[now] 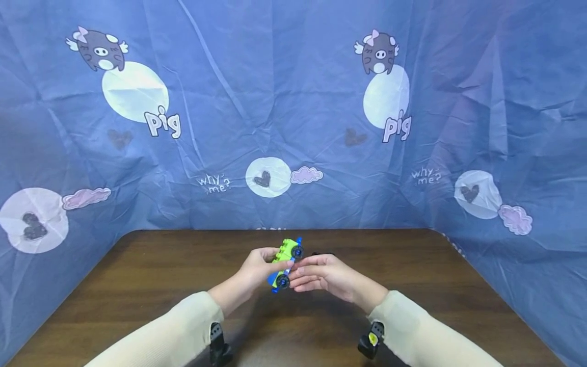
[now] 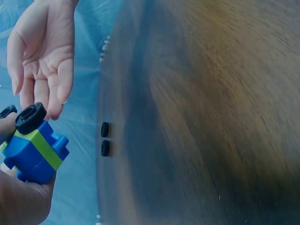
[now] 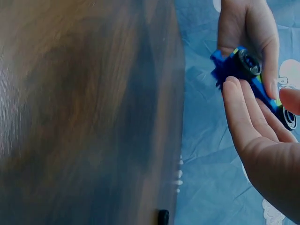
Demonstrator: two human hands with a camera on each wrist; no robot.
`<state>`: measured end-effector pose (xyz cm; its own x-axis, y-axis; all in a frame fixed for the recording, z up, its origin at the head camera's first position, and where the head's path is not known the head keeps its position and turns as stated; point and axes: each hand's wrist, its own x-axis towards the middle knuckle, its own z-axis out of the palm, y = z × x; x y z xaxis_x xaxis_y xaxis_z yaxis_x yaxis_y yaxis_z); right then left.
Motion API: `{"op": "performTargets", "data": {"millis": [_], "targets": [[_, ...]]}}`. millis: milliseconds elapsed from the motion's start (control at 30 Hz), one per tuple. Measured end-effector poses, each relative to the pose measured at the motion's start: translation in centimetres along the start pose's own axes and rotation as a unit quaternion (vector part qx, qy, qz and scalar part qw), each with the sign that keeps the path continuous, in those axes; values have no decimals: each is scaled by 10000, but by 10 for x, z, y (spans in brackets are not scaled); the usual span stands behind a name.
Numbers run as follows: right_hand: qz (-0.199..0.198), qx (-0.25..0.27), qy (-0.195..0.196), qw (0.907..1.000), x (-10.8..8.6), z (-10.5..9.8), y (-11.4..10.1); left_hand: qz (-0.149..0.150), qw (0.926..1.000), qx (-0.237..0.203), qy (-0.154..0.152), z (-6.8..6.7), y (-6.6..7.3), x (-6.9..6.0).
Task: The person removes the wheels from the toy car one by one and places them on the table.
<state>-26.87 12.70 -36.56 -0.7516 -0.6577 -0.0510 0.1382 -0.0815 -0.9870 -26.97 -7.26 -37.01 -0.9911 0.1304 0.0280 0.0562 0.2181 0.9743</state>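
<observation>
A toy car of lime green and blue building bricks (image 1: pixel 286 250), with black wheels, is held tilted above the table. My left hand (image 1: pixel 253 269) grips it from the left, thumb across its side. Beside the wheels is my right hand (image 1: pixel 334 278), its fingers extended toward the car. In the left wrist view its palm faces up and holds nothing. The right wrist view has the right fingertips (image 3: pixel 232 84) over the car's blue underside (image 3: pixel 262 93); whether they touch it I cannot tell.
Two loose black tyres (image 2: pixel 105 139) stand side by side near the far edge of the brown wooden table (image 1: pixel 183 255); in the head view the right hand partly hides them. A blue printed cloth (image 1: pixel 293 112) hangs behind and at both sides.
</observation>
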Motion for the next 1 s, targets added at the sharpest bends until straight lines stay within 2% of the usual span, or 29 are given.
{"op": "performTargets", "data": {"millis": [167, 267, 467, 633, 800, 1000], "targets": [[-129, -449, -47, 9989, 0, 1, -2, 193, 9992, 220, -277, -6, 0, -3], [-179, -527, -14, 9984, 0, 1, -4, 251, 9987, 248, -379, -10, 1, -5], [-37, -605, 316, 9977, -2, -6, -9, 362, 9963, 477, -623, -11, 1, -7], [63, -978, 255, 9949, -6, -11, -13, 400, 9948, 676, -648, -10, 3, -6], [-47, -1116, 185, 9936, -7, -11, -14, 400, 9947, 661, -676, -8, 4, -6], [-214, -1262, 390, 9910, -4, -7, -10, 438, 9942, 563, -800, -4, 2, -7]]}}
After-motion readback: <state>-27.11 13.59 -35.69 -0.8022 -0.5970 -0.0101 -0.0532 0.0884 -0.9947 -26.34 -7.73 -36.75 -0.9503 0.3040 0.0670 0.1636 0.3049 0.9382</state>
